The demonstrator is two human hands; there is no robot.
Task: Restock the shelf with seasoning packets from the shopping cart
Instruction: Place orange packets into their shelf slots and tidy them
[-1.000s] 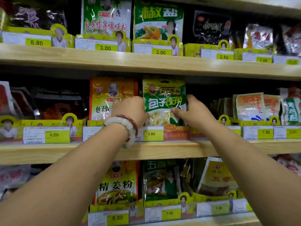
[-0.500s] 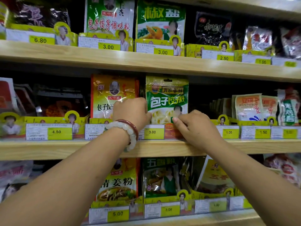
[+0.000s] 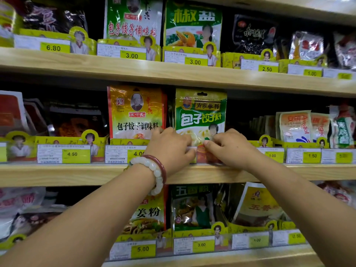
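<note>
Both arms reached forward and up, converging. Left hand (image 3: 169,149) and right hand (image 3: 230,148) sat knuckles-up, fingers curled, fingertips nearly meeting; grip unclear.

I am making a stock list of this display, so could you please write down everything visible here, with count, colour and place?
green-and-yellow seasoning packet: one, middle shelf centre, upright, both hands at its base
orange-yellow seasoning packet: one, middle shelf, left of the green one
green pepper-salt packet: one, top shelf
wooden shelf boards: three, light brown
yellow price labels: many, along the shelf fronts
bead bracelets: two, white and dark red, left wrist
left hand: fingers curled
right hand: pinches packet
</note>
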